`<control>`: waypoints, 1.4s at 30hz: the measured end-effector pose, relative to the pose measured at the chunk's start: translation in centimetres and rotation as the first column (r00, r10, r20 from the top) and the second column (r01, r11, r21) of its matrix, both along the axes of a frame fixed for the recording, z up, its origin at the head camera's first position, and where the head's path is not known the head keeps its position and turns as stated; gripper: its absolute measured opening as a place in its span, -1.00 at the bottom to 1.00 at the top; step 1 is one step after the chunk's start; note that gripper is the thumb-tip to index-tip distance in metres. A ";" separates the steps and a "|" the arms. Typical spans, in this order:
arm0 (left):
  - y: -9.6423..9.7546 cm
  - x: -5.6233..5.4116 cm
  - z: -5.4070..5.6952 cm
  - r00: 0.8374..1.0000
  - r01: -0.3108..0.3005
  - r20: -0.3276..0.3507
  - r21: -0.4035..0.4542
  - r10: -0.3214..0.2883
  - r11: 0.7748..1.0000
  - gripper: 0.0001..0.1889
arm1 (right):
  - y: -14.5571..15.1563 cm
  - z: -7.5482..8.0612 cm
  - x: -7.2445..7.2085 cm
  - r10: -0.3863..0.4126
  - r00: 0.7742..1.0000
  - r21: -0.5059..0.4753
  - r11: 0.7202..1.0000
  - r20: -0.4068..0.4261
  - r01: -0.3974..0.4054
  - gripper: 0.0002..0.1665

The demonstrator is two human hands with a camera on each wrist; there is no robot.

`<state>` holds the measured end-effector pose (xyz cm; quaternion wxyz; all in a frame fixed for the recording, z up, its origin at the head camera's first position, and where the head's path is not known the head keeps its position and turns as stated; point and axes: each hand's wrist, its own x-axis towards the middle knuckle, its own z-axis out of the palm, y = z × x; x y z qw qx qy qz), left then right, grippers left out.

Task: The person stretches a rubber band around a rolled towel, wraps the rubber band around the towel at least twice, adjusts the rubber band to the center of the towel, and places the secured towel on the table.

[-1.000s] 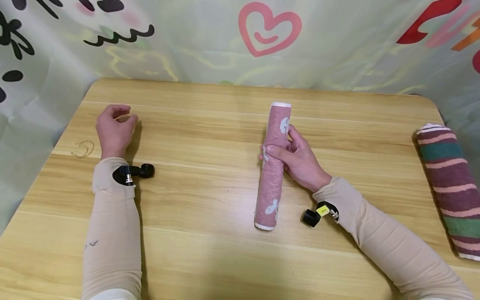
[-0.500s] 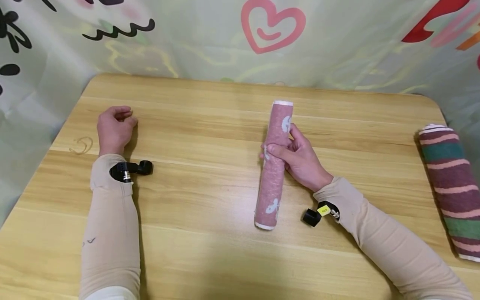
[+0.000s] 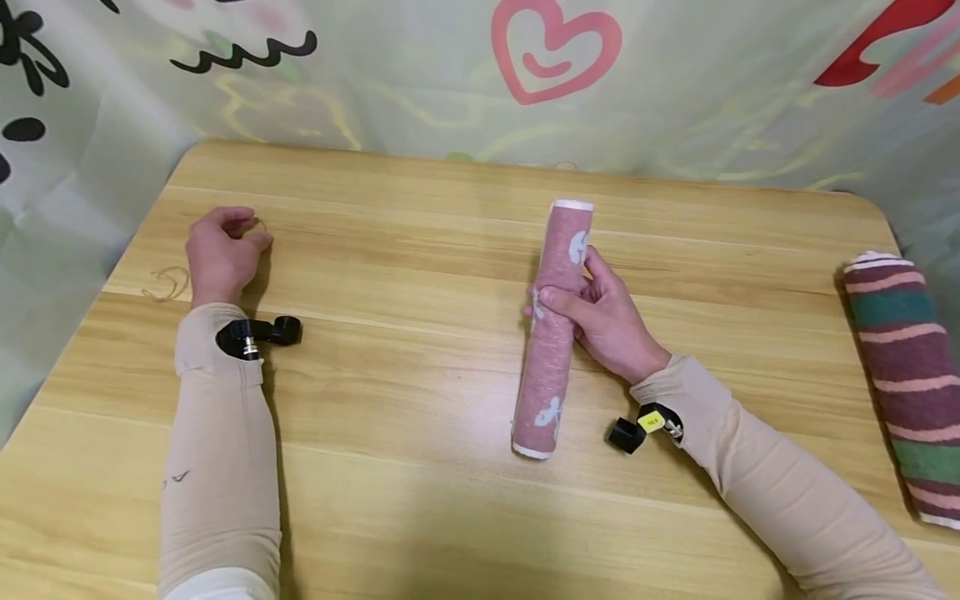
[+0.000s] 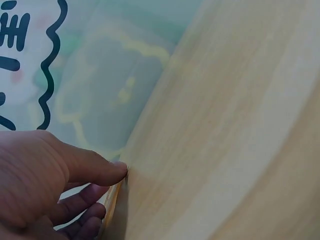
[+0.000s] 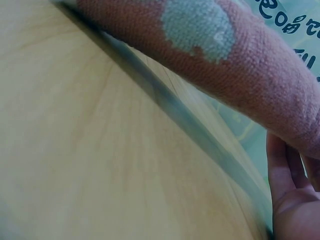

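In the head view, my right hand (image 3: 615, 321) grips a rolled pink towel (image 3: 546, 375) around its middle, thumb on top and fingers behind it. The roll has pale blue patches and white ends. The right wrist view shows the towel (image 5: 270, 75) up close, with part of the hand (image 5: 300, 210) below it. At the table's left, my left hand (image 3: 222, 254) pinches a thin tan rubber band (image 4: 114, 197) between thumb and fingers; part of it is hidden by the hand. More thin tan bands (image 3: 167, 285) lie on the table just left of that hand.
A rolled towel (image 3: 903, 358) with maroon, green and pink stripes lies at the table's right side. The wooden table (image 3: 390, 375) meets a printed curtain (image 3: 397, 92) along its back edge.
A thin loop now shows at the left fingertips, and that hand has shifted slightly left. The right hand keeps its grip on the pink towel. The head view has tilted a little.
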<state>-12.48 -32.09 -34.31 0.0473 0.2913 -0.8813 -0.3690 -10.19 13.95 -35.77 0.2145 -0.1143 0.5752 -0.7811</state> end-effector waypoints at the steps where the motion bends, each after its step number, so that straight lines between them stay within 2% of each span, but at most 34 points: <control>1: 0.0 0.0 0.0 1.000 0.002 0.007 -0.006 -0.002 1.000 -0.50 | 0.0 0.0 0.0 -0.001 1.000 -0.001 1.000 0.001 0.001 -0.34; 9: -0.2 0.4 0.3 0.995 -0.026 0.101 -0.027 0.029 0.999 -0.50 | 0.0 0.0 0.1 -0.002 1.000 0.000 1.000 0.003 0.002 -0.35; 15: -0.3 0.8 0.2 0.994 -0.027 0.101 -0.052 0.032 0.998 -0.69 | 0.0 0.1 0.1 0.001 1.000 0.005 1.000 0.006 -0.001 -0.36; 21: -0.3 0.7 0.3 0.997 0.007 0.082 -0.102 0.002 0.995 -0.64 | 0.0 0.1 0.1 0.000 1.000 0.003 1.000 0.002 0.000 -0.37; 26: 0.0 0.7 0.4 0.992 0.054 0.118 -0.132 -0.039 0.990 -0.57 | 0.0 0.1 0.1 0.001 1.000 0.008 1.000 -0.002 -0.001 -0.36; 32: 0.1 0.7 0.3 0.988 0.097 0.136 -0.161 -0.076 0.982 -0.60 | 0.0 0.1 0.2 0.001 1.000 0.008 1.000 0.000 -0.001 -0.35; 35: -0.1 0.7 0.3 0.990 0.080 0.124 -0.152 -0.061 0.985 -0.56 | -0.1 0.1 0.3 0.003 1.000 0.012 1.000 -0.001 -0.003 -0.35; 39: -0.3 0.4 0.3 0.995 0.021 0.101 -0.125 -0.009 0.992 -0.52 | -0.2 0.1 0.3 0.006 1.000 0.019 1.000 -0.004 -0.006 -0.35; 42: -0.4 0.3 0.3 0.997 -0.029 0.072 -0.106 0.037 0.994 -0.67 | -0.2 0.1 0.3 0.010 1.000 0.017 1.000 -0.007 -0.009 -0.36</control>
